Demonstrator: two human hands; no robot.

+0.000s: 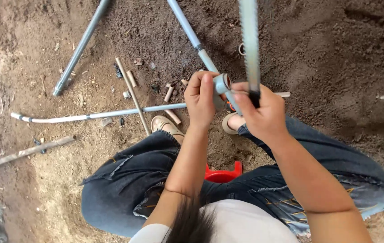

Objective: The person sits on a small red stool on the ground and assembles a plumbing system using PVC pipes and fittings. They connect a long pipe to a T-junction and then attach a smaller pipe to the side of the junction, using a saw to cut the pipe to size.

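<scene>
My left hand is closed around a short grey pipe fitting, whose round open end faces up. My right hand grips the lower end of a long toothed saw blade that rises straight up out of the frame. The blade stands just right of the fitting, and the two hands are almost touching. Below them are my knees in blue jeans, and my feet in sandals rest on bare soil.
Several grey pipes lie on the dirt: one at upper left, one running under my hands, one long bent pipe across the middle. Short pipe offcuts, a thin stick and a wooden slat are scattered about. A red stool shows between my legs.
</scene>
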